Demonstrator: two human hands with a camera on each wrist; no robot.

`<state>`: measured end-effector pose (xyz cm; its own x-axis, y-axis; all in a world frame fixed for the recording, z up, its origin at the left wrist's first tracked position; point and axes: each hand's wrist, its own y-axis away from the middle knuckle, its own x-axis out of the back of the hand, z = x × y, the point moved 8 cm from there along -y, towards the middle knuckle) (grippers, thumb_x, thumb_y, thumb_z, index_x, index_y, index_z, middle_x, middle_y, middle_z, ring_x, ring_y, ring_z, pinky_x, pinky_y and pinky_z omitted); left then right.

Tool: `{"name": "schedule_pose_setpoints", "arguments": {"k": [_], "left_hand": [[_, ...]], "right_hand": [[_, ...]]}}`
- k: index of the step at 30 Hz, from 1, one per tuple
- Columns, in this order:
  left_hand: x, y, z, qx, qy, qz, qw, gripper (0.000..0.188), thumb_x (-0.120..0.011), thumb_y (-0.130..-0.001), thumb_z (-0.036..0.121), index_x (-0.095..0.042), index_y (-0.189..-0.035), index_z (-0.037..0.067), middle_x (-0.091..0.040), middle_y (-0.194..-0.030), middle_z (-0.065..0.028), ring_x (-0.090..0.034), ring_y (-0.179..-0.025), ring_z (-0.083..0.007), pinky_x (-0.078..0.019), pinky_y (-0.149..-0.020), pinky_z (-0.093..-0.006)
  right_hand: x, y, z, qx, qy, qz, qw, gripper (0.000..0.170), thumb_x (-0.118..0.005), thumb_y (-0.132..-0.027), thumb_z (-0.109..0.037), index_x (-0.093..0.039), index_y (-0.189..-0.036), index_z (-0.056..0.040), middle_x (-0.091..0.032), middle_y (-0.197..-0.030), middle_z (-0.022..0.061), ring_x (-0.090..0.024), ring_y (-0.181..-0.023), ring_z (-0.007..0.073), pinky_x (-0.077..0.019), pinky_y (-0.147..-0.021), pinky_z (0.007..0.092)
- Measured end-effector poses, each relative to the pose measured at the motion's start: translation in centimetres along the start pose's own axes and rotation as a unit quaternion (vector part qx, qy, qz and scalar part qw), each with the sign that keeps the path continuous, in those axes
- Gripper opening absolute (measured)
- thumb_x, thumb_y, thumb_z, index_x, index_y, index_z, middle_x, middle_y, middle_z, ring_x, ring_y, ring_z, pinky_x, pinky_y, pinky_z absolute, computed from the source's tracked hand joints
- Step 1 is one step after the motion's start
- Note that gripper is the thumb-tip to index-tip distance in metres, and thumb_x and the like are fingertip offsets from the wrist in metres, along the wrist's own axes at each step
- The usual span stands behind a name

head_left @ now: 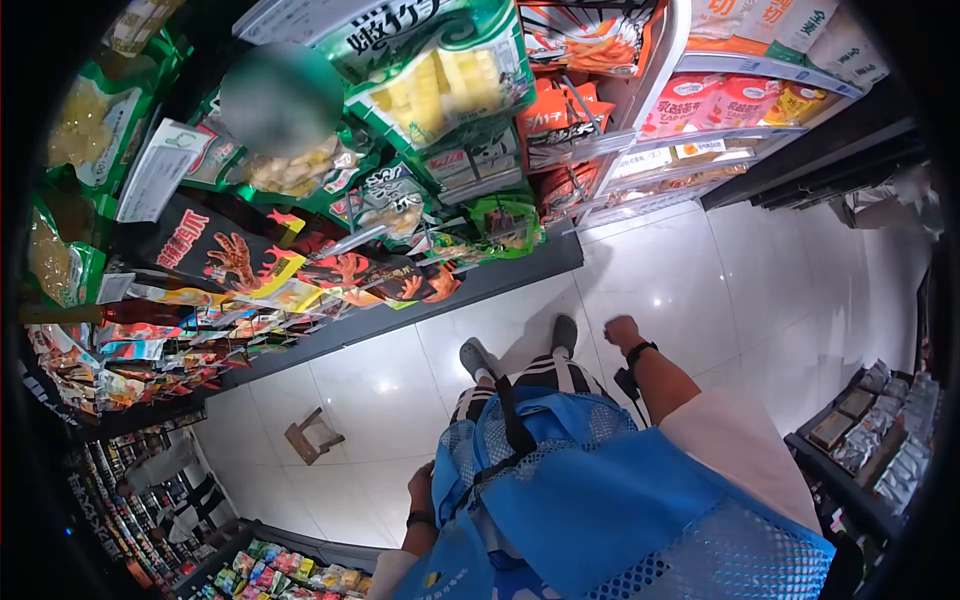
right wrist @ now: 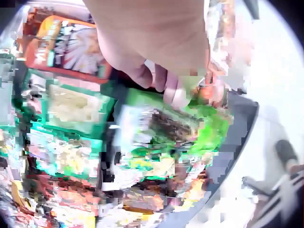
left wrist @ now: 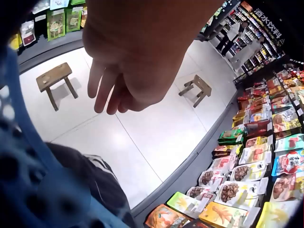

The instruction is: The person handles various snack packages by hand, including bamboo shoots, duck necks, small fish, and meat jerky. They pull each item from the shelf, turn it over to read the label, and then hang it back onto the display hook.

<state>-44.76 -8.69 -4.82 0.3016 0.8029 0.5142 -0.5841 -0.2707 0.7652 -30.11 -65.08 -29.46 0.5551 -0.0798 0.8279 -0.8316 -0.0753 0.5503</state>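
R hand (head_left: 621,332) & L hand (head_left: 421,487) well apart, fingers loose, by a snack shelf (head_left: 545,268).
Head view, clock on frame ctr: R hand abt 3 o'clock, over white floor (head_left: 770,280), fingers loosely curled; L hand betw. 6 & 7, beside blue vest (head_left: 610,480), fingers hanging down in L wrist view. Bright-green pack (head_left: 505,222), nearest R hand, is on the shelf betw. 12 & 1, apart from the hand; R wrist view is smeared there. Big green bag w/ yellow pieces (head_left: 430,90) betw. 11 & 12; black pack w/ chicken-foot pic (head_left: 225,250) approx 9; pink packs (head_left: 690,105) betw. 1 & 2; wooden stool (head_left: 300,443) on floor, abt 8.
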Motion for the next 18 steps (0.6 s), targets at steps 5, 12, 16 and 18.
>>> {"name": "schedule_pose_setpoints", "arguments": {"k": [5, 12, 16, 18], "left_hand": [[4.0, -10.4, -0.1, 0.009, 0.317, 0.009, 0.948, 0.026, -0.058, -0.088, 0.004, -0.064, -0.112, -0.005, -0.067, -0.117, -0.0149, -0.068, -0.101, -0.0246, -0.0538, -0.083, -0.0321], [7.8, -18.2, 0.1, -0.128, 0.075, -0.183, 0.972, 0.019, -0.065, -0.088, 0.013, -0.073, -0.100, 0.001, -0.073, -0.093, -0.0095, -0.069, -0.088, -0.0156, -0.0522, -0.074, -0.0270], [14.0, -21.4, -4.8, -0.129, 0.074, -0.159, 0.976, 0.022, -0.068, -0.083, 0.014, -0.073, -0.098, -0.002, -0.074, -0.092, -0.0095, -0.068, -0.087, -0.0167, -0.0512, -0.078, -0.0284], [18.9, -19.4, -5.2, -0.125, 0.114, -0.106, 0.980, 0.022, -0.069, -0.080, 0.010, -0.072, -0.096, -0.003, -0.074, -0.092, -0.0105, -0.067, -0.086, -0.0175, -0.0494, -0.083, -0.0293]], "right_hand": [[-16.5, 19.1, 3.5, -0.450, -0.644, -0.058, 0.616, 0.022, -0.052, -0.081, -0.012, -0.062, -0.071, 0.0041, -0.060, -0.059, 0.0168, -0.061, -0.049, 0.0268, -0.0470, -0.044, 0.0372], [-10.9, 26.4, -11.4, -0.470, -0.679, 0.059, 0.561, 0.025, -0.056, -0.088, -0.014, -0.063, -0.068, -0.0010, -0.065, -0.067, 0.0143, -0.066, -0.056, 0.0233, -0.0507, -0.049, 0.0357], [-6.3, 22.0, -23.9, -0.390, -0.654, 0.043, 0.647, 0.023, -0.058, -0.088, -0.019, -0.068, -0.085, 0.0010, -0.071, -0.085, 0.0167, -0.070, -0.076, 0.0257, -0.0552, -0.068, 0.0377], [-4.1, 21.4, -28.8, -0.285, -0.503, 0.054, 0.814, 0.025, -0.059, -0.088, -0.021, -0.070, -0.092, 0.0013, -0.071, -0.089, 0.0159, -0.070, -0.085, 0.0263, -0.0543, -0.074, 0.0367]]}}
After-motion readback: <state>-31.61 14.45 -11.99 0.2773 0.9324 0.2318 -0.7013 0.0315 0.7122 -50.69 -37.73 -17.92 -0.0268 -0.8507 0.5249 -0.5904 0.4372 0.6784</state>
